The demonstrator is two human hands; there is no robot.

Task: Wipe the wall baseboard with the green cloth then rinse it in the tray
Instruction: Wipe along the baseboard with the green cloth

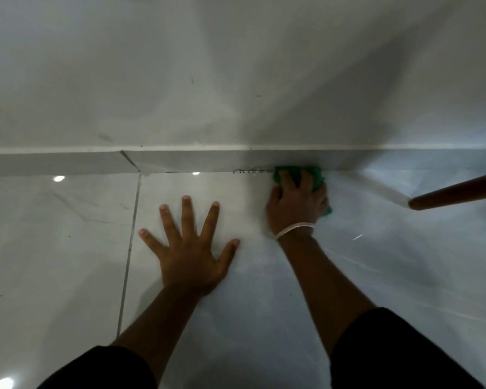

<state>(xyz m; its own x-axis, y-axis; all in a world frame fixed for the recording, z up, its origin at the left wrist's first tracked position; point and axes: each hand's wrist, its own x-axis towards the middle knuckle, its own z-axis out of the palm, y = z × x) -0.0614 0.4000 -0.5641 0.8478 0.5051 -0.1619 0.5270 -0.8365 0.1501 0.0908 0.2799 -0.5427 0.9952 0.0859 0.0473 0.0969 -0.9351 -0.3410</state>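
A grey baseboard [180,161] runs across the foot of the white wall. My right hand [296,204] grips the green cloth [317,175] and presses it against the baseboard where it meets the floor. Most of the cloth is hidden under the fingers. A dark line of dirt [249,171] lies along the joint just left of the cloth. My left hand [190,245] lies flat on the glossy floor tile with fingers spread, holding nothing. No tray is in view.
A brown wooden pole or furniture leg [455,192] slants in from the right edge, its end touching the floor near the wall. A grout line [129,248] runs down the floor left of my left hand.
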